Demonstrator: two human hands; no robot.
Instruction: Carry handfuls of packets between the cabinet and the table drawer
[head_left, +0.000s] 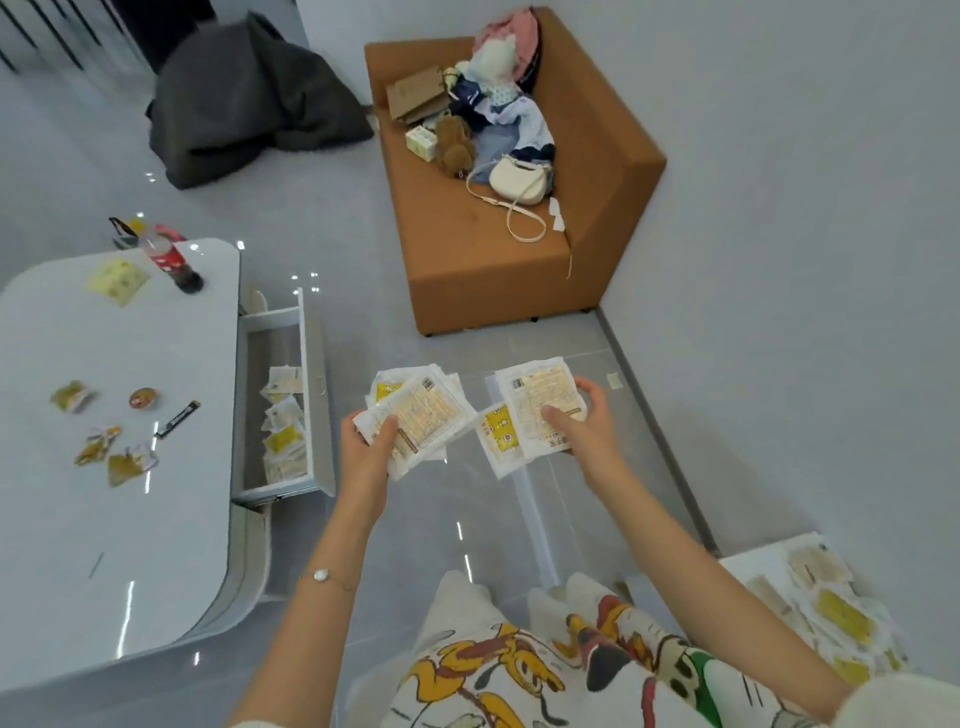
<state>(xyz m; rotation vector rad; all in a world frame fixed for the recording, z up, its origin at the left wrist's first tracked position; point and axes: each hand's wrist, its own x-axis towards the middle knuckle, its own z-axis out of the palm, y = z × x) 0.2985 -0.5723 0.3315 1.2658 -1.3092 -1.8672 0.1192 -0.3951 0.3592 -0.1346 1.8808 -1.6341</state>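
My left hand (370, 448) grips a stack of several white-and-yellow flat packets (422, 410), thumb on top, above the grey floor. My right hand (581, 422) holds two or three similar packets (540, 400), thumb pressed on the top one; a yellow-printed packet (497, 428) sticks out on their left side. The two bundles are apart, side by side in front of me. More of these packets lie in the open drawer (283, 431) of the white table to my left, and another pile (831, 608) lies at my lower right.
The white table (62, 519) carries a cola bottle (174, 262), a yellow packet (118, 280), small snack wrappers (111, 447) and a dark stick-shaped item (177, 419). A brown sofa (467, 270) with clothes, a plush toy and a white bag (522, 179) stands ahead. A dark grey heap (249, 98) lies on the floor.
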